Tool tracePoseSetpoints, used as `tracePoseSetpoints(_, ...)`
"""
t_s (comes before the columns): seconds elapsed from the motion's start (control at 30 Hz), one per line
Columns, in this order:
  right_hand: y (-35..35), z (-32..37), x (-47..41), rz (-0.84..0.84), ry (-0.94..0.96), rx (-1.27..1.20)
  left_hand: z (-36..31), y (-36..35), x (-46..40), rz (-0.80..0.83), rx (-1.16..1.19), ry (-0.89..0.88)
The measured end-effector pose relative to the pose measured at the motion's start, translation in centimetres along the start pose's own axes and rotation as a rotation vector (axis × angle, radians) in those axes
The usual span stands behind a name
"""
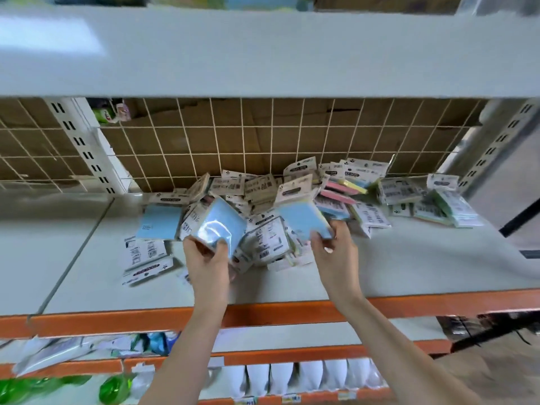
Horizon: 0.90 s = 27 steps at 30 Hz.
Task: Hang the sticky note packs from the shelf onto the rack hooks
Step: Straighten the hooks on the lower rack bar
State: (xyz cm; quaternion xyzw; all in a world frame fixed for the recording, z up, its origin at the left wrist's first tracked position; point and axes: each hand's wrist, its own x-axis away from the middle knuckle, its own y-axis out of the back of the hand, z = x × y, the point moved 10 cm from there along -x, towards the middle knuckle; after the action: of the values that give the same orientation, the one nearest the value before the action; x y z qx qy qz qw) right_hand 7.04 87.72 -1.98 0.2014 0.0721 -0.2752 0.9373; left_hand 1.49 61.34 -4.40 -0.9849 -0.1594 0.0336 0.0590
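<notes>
Gripping blue packs, left hand (209,255), right hand (333,247), pile (263,194) beyond, wire grid (233,135) behind

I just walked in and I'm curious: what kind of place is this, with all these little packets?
Probably a shop aisle or its stockroom. Retail-packed sticky note packs lie heaped on a metal shelf with orange edges, a white wire grid panel stands behind for hanging goods, and more packaged goods fill the shelf below.
</notes>
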Motion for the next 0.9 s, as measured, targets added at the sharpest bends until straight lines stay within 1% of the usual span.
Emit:
tracePoseSetpoints(0.07,1.6,-1.0,-0.5,-0.013,-0.165,-0.206,-0.4,-1.6,0.3,0.063,0.051,0.038)
tracePoseSetpoints(0.13,2.8,-1.3,-0.6,0.002,-0.274,-0.451,-0.6,-4.1,1.2,0.140,0.135,0.115)
tracePoseSetpoints(0.23,4.1,-1.1,0.3,0.124,-0.379,-0.847,-1.3,-8.9,4.1,0.308,0.251,0.189)
tracePoseSetpoints(0.3,5.6,-1.7,1.0,0.172,-0.471,-0.979,-1.7,-12.0,6.8,0.407,0.359,0.246)
tracePoseSetpoints(0.37,7.7,-2.9,1.6,0.172,-0.553,-1.045,-1.9,-14.8,9.7,0.480,0.432,0.298)
tracePoseSetpoints(0.47,12.0,-4.6,2.6,0.112,-0.596,-1.069,-2.0,-18.7,14.2,0.560,0.505,0.345)
tracePoseSetpoints(0.6,18.4,-6.9,3.9,-0.021,-0.580,-1.020,-2.1,-23.6,21.2,0.671,0.495,0.378)
tracePoseSetpoints(0.67,22.4,-7.6,4.5,-0.069,-0.538,-0.952,-1.9,-25.6,24.6,0.740,0.431,0.389)
tracePoseSetpoints(0.73,26.4,-7.8,5.0,-0.068,-0.483,-0.926,-1.8,-27.5,28.0,0.839,0.341,0.408)
tracePoseSetpoints(0.83,32.1,-8.1,5.8,-0.022,-0.401,-0.812,-1.9,-30.0,32.0,0.953,0.210,0.443)
tracePoseSetpoints(0.9,35.3,-8.2,6.4,0.019,-0.345,-0.697,-2.4,-31.9,34.0,0.982,0.084,0.402)
